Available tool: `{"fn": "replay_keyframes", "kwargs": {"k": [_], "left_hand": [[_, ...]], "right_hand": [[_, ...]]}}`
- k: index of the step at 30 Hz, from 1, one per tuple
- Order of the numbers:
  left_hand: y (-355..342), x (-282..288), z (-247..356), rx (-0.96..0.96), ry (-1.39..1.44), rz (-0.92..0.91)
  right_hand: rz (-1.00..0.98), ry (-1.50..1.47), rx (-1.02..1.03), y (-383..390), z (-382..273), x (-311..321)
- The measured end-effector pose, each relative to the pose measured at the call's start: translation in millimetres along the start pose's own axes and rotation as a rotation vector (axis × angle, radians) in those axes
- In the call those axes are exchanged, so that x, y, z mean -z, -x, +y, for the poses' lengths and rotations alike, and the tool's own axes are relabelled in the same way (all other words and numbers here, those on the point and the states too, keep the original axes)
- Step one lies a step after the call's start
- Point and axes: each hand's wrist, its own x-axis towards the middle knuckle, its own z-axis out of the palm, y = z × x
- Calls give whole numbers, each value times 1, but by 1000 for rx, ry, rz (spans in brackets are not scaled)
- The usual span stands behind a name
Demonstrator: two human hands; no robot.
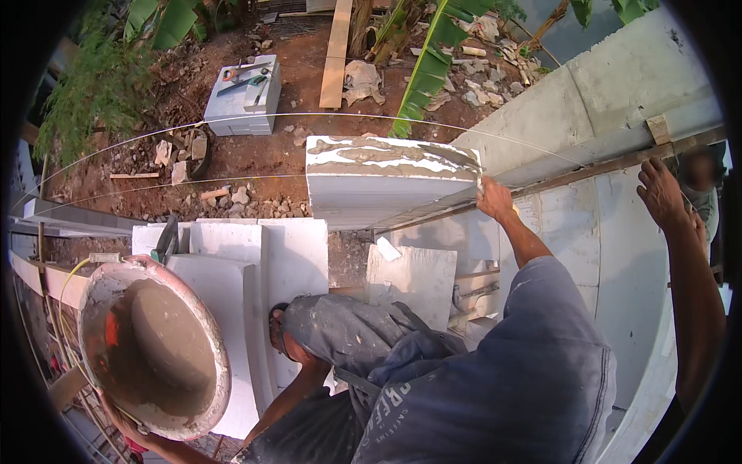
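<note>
White block [390,193] under wet mortar [340,165], trowel [461,161] in right hand [497,200]

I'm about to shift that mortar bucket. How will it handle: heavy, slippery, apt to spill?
The bucket is probably heavy, since wet-looking grey mortar lies inside it. Its rim may feel gritty or slick, being smeared with the mix. A hard tilt could well spill some, as the mouth is wide and uncovered.

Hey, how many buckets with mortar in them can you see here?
1: a large round bucket at the lower left, holding wet grey mortar, beside the white blocks. Others could be hidden behind those blocks.
</note>
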Motion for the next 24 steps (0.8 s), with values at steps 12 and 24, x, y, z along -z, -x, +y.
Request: {"fn": "replay_keyframes", "kwargs": {"k": [12, 24], "left_hand": [[-4, -36, 59, 387, 264, 226], [-33, -73, 150, 698, 602, 340]], "right_hand": [[28, -197, -123, 10, -51, 2], [77, -517, 1161, 62, -347, 212]]}}
